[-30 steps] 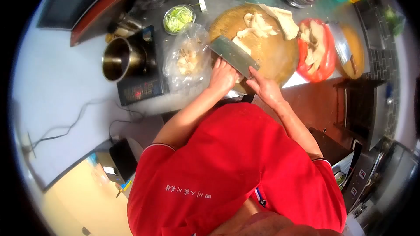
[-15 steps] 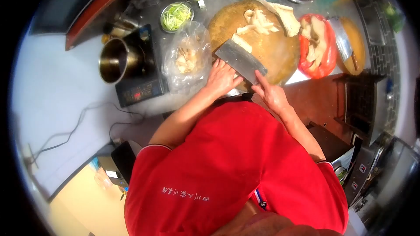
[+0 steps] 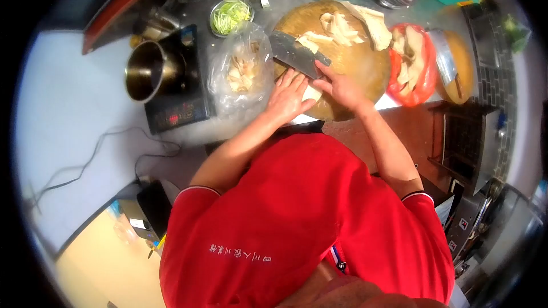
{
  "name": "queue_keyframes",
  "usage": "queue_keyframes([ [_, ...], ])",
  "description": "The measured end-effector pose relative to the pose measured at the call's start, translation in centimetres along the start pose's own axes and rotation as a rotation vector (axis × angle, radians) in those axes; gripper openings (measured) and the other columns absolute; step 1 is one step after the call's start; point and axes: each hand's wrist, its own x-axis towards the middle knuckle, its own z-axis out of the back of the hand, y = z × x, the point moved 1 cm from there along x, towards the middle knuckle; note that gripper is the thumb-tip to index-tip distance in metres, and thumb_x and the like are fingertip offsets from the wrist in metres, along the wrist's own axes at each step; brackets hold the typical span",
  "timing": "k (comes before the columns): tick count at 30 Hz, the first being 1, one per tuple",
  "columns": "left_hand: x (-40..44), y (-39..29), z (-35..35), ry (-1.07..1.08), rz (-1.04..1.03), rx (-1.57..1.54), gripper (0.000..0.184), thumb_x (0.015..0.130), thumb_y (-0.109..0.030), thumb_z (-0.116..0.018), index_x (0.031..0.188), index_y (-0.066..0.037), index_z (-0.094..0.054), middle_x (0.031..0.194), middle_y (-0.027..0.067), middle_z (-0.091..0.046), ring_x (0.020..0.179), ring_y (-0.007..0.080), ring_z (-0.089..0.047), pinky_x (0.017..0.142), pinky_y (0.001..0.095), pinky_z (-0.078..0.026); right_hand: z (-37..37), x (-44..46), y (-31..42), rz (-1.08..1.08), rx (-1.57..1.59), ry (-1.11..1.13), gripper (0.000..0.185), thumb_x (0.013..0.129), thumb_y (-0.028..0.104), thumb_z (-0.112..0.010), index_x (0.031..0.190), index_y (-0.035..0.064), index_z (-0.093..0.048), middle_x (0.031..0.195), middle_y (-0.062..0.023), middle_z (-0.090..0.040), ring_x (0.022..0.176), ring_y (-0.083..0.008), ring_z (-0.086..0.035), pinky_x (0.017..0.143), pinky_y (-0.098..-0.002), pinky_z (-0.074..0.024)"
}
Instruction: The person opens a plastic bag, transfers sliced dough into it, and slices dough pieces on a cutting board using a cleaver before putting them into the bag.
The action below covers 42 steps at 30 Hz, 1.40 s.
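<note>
On the round wooden board, my right hand grips a broad dark cleaver, its blade pointing up and left. My left hand lies with fingers spread on a pale flat food piece, close below the blade. Cut pale strips lie beyond the cleaver, some right at its far edge. A longer uncut pale piece rests over the board's back right rim.
Left of the board are a clear bag of pale pieces, a bowl of green shreds and a metal pot by a black cooker. A red bag and another knife lie right.
The cleaver and my right hand have moved up and left. More of the pale piece shows under my left hand, and cut pieces now lie beyond the blade.
</note>
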Motion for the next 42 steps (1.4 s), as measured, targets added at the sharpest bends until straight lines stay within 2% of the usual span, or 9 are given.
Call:
queue_keyframes([
  [3, 0.1, 0.0, 0.5, -0.007, 0.008, -0.025, 0.060, 0.095, -0.038, -0.072, 0.141, 0.000, -0.064, 0.153, 0.0134, -0.057, 0.149, 0.0409, -0.042, 0.120, 0.0522, -0.038, 0.6, -1.5, -2.6, 0.230, 0.060, -0.162, 0.066, 0.107, 0.051, -0.059, 0.160, 0.0133, -0.048, 0.116, -0.0138, -0.079, 0.099, -0.0373, -0.075, 0.086, -0.0429, -0.0579],
  [8, 0.0, 1.4, -0.1, -0.119, -0.026, -0.150, 0.031, 0.100, -0.016, -0.064, 0.127, -0.003, -0.073, 0.147, 0.0100, -0.063, 0.145, 0.0375, -0.049, 0.119, 0.0490, -0.041, 6.9, -7.4, 1.1, -0.583, 0.481, 0.170, 0.062, 0.110, 0.045, -0.057, 0.161, 0.0115, -0.047, 0.130, -0.0128, -0.075, 0.103, -0.0228, -0.070, 0.081, -0.0326, -0.0563],
  [9, 0.3, 1.8, -0.3, -0.143, -0.028, -0.142, 0.030, 0.099, -0.014, -0.064, 0.125, -0.002, -0.073, 0.146, 0.0112, -0.064, 0.143, 0.0375, -0.051, 0.118, 0.0487, -0.042, 7.0, -7.7, 1.3, -0.647, 0.485, 0.173, 0.063, 0.109, 0.046, -0.057, 0.161, 0.0106, -0.048, 0.129, -0.0148, -0.075, 0.105, -0.0258, -0.071, 0.085, -0.0352, -0.0565],
  [14, 1.0, 2.2, -1.3, -0.225, -0.024, -0.140, 0.030, 0.090, -0.003, -0.062, 0.118, 0.000, -0.073, 0.134, 0.0166, -0.068, 0.133, 0.0382, -0.058, 0.112, 0.0487, -0.046, 0.0, -7.4, 2.1, -0.050, 0.132, -0.148, 0.064, 0.107, 0.047, -0.061, 0.157, 0.0089, -0.050, 0.121, -0.0257, -0.075, 0.112, -0.0408, -0.073, 0.099, -0.0475, -0.0557],
  [20, 0.5, 2.2, -1.7, -0.222, -0.005, -0.111, 0.039, 0.083, 0.002, -0.060, 0.119, -0.001, -0.074, 0.126, 0.0169, -0.071, 0.123, 0.0390, -0.062, 0.107, 0.0498, -0.049, -4.2, -10.9, 1.6, -0.089, -0.005, -0.134, 0.066, 0.105, 0.043, -0.065, 0.161, 0.0154, -0.044, 0.100, -0.0223, -0.077, 0.089, -0.0460, -0.073, 0.078, -0.0523, -0.0586],
  [29, 0.5, 2.2, -1.4, -0.183, -0.032, -0.057, 0.030, 0.085, -0.007, -0.064, 0.112, -0.005, -0.077, 0.121, 0.0113, -0.073, 0.123, 0.0331, -0.063, 0.105, 0.0463, -0.051, -2.5, -8.1, 2.0, -0.140, 0.009, -0.055, 0.067, 0.105, 0.044, -0.064, 0.161, 0.0120, -0.044, 0.106, -0.0238, -0.076, 0.096, -0.0479, -0.072, 0.083, -0.0517, -0.0579],
  [32, 0.9, 1.5, -0.2, -0.169, -0.020, -0.098, 0.026, 0.087, -0.010, -0.065, 0.110, -0.006, -0.077, 0.121, 0.0100, -0.073, 0.123, 0.0327, -0.063, 0.105, 0.0459, -0.051, -2.9, -4.4, 0.8, -0.009, 0.065, -0.112, 0.069, 0.106, 0.050, -0.060, 0.161, 0.0112, -0.044, 0.112, -0.0271, -0.074, 0.101, -0.0489, -0.071, 0.089, -0.0507, -0.0564],
  [36, 0.7, 1.6, -0.6, -0.206, -0.022, -0.139, 0.024, 0.087, -0.010, -0.065, 0.108, -0.007, -0.077, 0.122, 0.0082, -0.073, 0.123, 0.0330, -0.062, 0.105, 0.0461, -0.051, -0.4, -0.3, 3.3, -0.119, 0.134, 0.111, 0.073, 0.107, 0.057, -0.054, 0.162, 0.0108, -0.042, 0.128, -0.0281, -0.070, 0.116, -0.0463, -0.067, 0.101, -0.0472, -0.0517],
  [42, 0.1, 2.1, -2.7, -0.186, 0.060, -0.092, 0.027, 0.086, -0.004, -0.063, 0.109, -0.007, -0.078, 0.132, 0.0064, -0.071, 0.134, 0.0332, -0.059, 0.110, 0.0460, -0.050, 1.2, -5.8, -0.3, -0.013, 0.164, -0.058, 0.067, 0.106, 0.051, -0.060, 0.158, 0.0099, -0.050, 0.123, -0.0241, -0.075, 0.112, -0.0405, -0.072, 0.097, -0.0462, -0.0533],
])
